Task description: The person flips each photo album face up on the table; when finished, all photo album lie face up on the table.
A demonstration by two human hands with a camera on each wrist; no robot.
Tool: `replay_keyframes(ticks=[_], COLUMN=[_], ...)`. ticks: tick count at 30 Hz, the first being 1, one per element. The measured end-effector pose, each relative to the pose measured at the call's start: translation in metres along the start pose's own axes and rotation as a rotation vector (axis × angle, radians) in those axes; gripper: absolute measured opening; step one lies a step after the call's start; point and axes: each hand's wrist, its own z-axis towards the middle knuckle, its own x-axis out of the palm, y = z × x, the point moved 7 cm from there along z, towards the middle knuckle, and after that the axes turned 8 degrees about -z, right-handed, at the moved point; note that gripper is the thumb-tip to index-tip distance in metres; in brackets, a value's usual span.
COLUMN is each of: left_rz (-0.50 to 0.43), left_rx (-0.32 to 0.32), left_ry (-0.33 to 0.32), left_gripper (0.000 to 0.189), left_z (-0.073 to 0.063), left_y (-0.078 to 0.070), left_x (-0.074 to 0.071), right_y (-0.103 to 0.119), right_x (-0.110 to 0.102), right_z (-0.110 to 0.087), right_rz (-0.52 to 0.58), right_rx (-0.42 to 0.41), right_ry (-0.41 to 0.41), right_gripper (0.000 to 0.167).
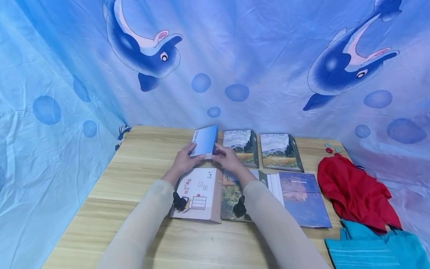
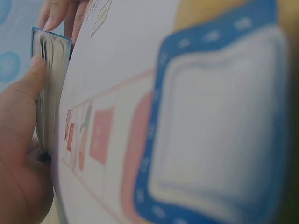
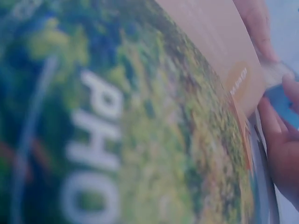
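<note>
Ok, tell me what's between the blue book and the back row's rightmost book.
In the head view, a landscape-covered book, partly hidden by the right hand, lies between the blue book and the rightmost book.

Red cloth (image 1: 352,190) beside teal cloth (image 1: 376,248), right side of table (image 1: 131,160); small discs (image 1: 329,150) nearby; dolphin-print curtain (image 1: 262,48) behind.

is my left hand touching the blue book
Touching. In the left wrist view, the left hand has its thumb against the blue book at its page edges.
</note>
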Motion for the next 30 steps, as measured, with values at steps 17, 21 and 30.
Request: replay_keyframes(ticks=[17,21,30], left_rz=[0.001,-0.038,-0.105], left_rx=[0.059,0.052,0.051], left_ry=[0.09,0.104,0.105], left_gripper=[0.096,0.094,0.093], left_z=[-0.007,-0.008,-0.008], left_y=[-0.019,-0.021,-0.026], left_x=[0.001,0.002,0.001], right_y=[0.004,0.006,0.015], right_x=[-0.006,-0.007,-0.008], right_z=[-0.004,-0.002,-0.003], right_rz=[0.182,0.224,0.311], right_rx=[0.038,0.007,-0.034], right_ry=[0.002,0.012,0.001], right_gripper=[0.073,0.069,0.069])
